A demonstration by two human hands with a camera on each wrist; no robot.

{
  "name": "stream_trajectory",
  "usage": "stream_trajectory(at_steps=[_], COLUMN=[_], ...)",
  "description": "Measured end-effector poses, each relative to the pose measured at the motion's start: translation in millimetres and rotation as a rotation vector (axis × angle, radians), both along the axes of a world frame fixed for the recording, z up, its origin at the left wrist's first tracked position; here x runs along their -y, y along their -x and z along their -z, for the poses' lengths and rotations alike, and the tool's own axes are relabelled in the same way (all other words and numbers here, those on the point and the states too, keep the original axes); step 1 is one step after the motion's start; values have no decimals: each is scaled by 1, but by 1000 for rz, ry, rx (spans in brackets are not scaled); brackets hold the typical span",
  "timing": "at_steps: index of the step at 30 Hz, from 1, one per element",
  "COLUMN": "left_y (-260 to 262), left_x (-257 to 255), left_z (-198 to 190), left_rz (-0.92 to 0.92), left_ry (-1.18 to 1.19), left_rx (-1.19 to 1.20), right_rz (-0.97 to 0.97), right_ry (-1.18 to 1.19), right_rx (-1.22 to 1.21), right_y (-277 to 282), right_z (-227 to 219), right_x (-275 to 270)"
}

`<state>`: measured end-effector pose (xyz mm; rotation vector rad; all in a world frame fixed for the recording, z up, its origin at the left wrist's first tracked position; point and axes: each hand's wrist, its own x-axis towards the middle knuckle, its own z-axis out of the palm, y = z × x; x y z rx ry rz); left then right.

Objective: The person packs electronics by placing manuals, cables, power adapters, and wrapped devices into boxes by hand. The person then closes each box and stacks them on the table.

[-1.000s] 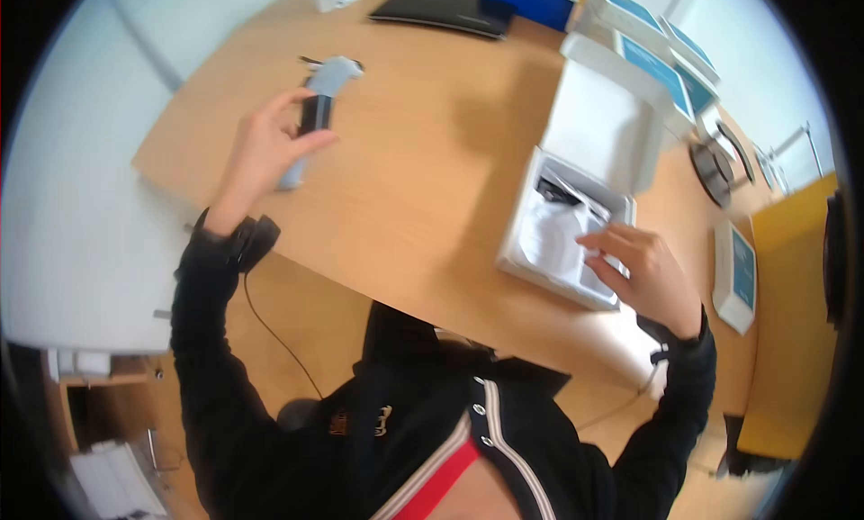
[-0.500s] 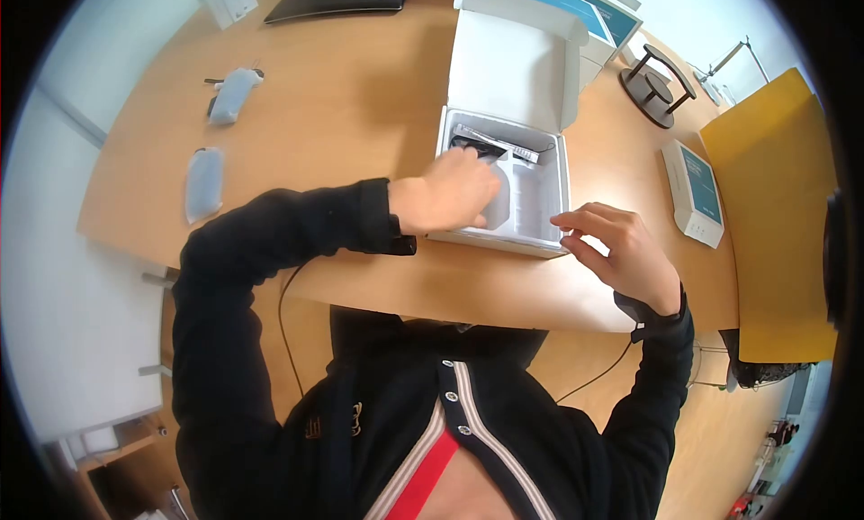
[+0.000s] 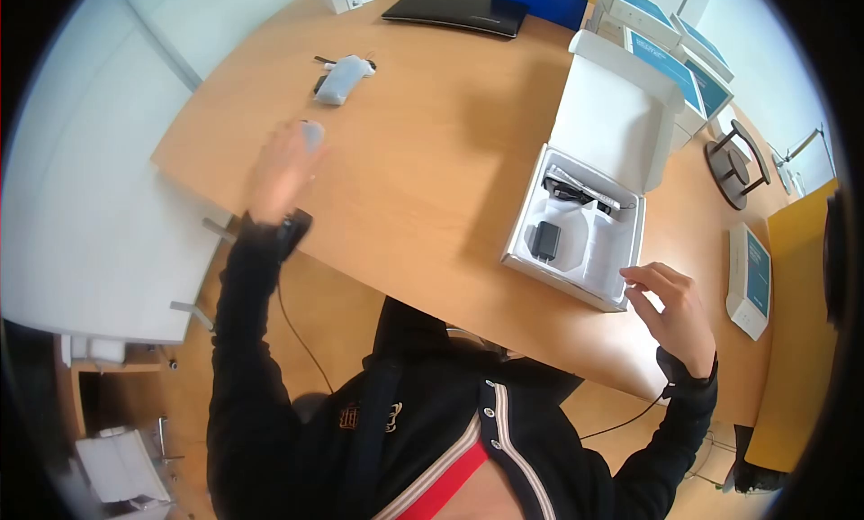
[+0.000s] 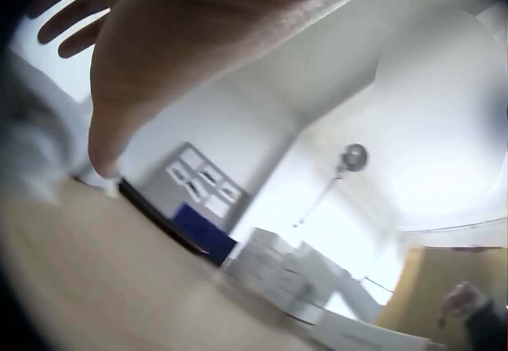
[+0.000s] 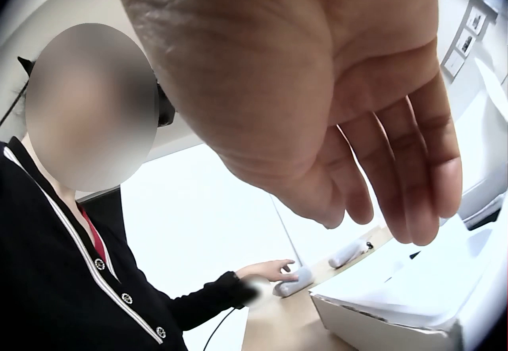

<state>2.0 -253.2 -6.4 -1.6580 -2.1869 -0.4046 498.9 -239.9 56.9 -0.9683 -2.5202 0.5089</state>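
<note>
My left hand (image 3: 282,164) is stretched far out to the left of the wooden table (image 3: 423,142), blurred, with its fingers over a small grey-blue piece (image 3: 311,135). In the right wrist view the left hand (image 5: 266,270) lies with straight fingers at that grey piece (image 5: 295,286). A second grey piece (image 3: 343,77) lies further back. An open white box (image 3: 517,250) with its lid (image 3: 616,115) up holds a black adapter (image 3: 544,240) and a cable (image 3: 567,192). My right hand (image 3: 670,304) hovers at the box's near right corner, fingers relaxed and holding nothing.
A flat black device (image 3: 454,11) and stacked blue-and-white boxes (image 3: 666,61) stand at the table's far side. A round black stand (image 3: 733,169) and another white box (image 3: 747,281) sit to the right, beside a yellow panel (image 3: 796,277). The table's left edge is close to my left hand.
Half a second ago my left hand was inside the white box; it has swung out left to the grey piece. The black adapter now shows in the box. My right hand stayed by the corner.
</note>
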Motion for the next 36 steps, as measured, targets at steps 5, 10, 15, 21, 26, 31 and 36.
stream_trajectory(at_steps=[5, 10, 15, 21, 26, 31, 36], left_y=[56, -24, -181, -238, -218, -183, -188], left_x=[-7, -2, 19, -6, -44, -123, -140], left_z=[13, 4, -51, -45, -36, 3, 23], left_rz=[58, 191, 633, 980, 837, 696, 778], left_ry=[149, 45, 6, 49, 137, 170, 233], left_rx=[559, 632, 677, 583, 494, 589, 877], right_rz=[-181, -207, -133, 137, 318, 404, 411], right_ry=[-49, 66, 382, 695, 302, 215, 171], right_rx=[46, -69, -424, -724, -355, -207, -161], right_y=[30, 67, 110, 76, 10, 1, 19], right_z=[-2, -6, 6, 12, 19, 32, 51], right_x=[-8, -4, -9, -28, -52, -60, -55])
